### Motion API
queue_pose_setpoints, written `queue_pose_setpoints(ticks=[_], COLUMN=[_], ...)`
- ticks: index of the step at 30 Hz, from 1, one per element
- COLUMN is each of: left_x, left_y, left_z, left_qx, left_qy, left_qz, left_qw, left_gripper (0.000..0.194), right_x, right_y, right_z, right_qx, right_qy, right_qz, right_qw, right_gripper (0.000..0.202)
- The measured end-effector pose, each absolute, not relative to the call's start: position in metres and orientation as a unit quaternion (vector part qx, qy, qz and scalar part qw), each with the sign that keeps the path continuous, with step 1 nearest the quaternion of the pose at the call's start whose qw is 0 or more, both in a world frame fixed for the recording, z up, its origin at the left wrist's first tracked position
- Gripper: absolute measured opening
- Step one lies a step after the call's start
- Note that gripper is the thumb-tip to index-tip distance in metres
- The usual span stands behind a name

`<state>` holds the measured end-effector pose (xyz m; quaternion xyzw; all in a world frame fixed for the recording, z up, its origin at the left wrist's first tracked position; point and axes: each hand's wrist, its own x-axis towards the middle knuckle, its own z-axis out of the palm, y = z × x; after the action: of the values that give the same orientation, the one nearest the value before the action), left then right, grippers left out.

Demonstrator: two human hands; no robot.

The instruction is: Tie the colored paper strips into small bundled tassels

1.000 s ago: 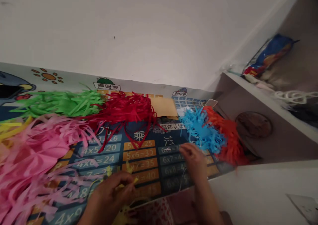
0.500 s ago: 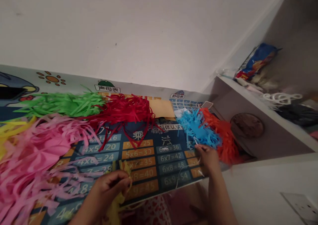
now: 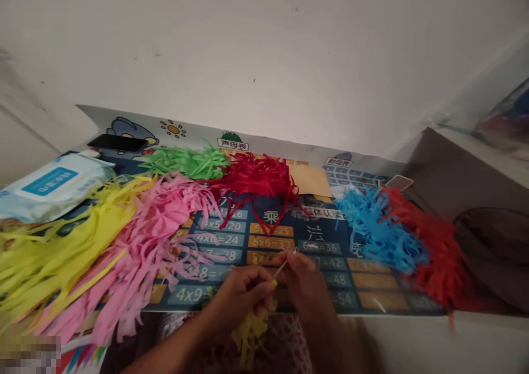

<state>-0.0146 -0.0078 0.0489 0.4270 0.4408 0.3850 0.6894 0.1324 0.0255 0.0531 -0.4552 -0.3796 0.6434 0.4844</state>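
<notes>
At lower centre, the left hand (image 3: pixel 253 292) grips yellow paper (image 3: pixel 251 330); the right hand (image 3: pixel 298 266) pinches what seems a white string (image 3: pixel 280 269).

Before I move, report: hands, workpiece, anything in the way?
Left hand pinching yellow fringe, strips hanging. Right hand close by, thin white strand between them. Pink fringe left, blue fringe right, both clear of hands.

The left hand (image 3: pixel 247 297) and right hand (image 3: pixel 305 275) are bare, as are both forearms (image 3: pixel 182 338).
</notes>
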Motion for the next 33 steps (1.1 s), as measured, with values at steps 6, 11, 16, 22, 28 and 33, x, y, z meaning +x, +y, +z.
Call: queue_pose_setpoints(ticks=[6, 11, 16, 22, 28, 33], left_x=[-0.024, -0.037, -0.038, -0.032, -0.034, -0.033], left_y=[-0.013, -0.004, -0.001, -0.001, -0.001, 0.000], left_z=[0.034, 0.040, 0.038, 0.036, 0.039, 0.041], left_qx=[0.432, 0.306, 0.114, 0.070, 0.076, 0.073], left_qy=[0.473, 0.462, 0.424, 0.409, 0.420, 0.429], left_qz=[0.363, 0.489, 0.507, 0.541, 0.534, 0.533], left_qw=[0.677, 0.674, 0.742, 0.732, 0.729, 0.726], left_gripper=[0.032, 0.034, 0.042, 0.041, 0.042, 0.044], right_x=[0.123, 0.133, 0.136, 0.127, 0.128, 0.127], right_y=[0.048, 0.030, 0.011, 0.005, 0.001, -0.001], right_z=[0.064, 0.047, 0.044, 0.054, 0.057, 0.056], right_qx=[-0.388, -0.500, -0.517, -0.540, -0.527, -0.513], right_qy=[-0.257, -0.410, -0.570, -0.620, -0.655, -0.677], right_qz=[0.746, 0.599, 0.513, 0.444, 0.411, 0.398], right_qw=[0.476, 0.473, 0.381, 0.357, 0.354, 0.345], right_gripper=[0.029, 0.038, 0.032, 0.036, 0.039, 0.044])
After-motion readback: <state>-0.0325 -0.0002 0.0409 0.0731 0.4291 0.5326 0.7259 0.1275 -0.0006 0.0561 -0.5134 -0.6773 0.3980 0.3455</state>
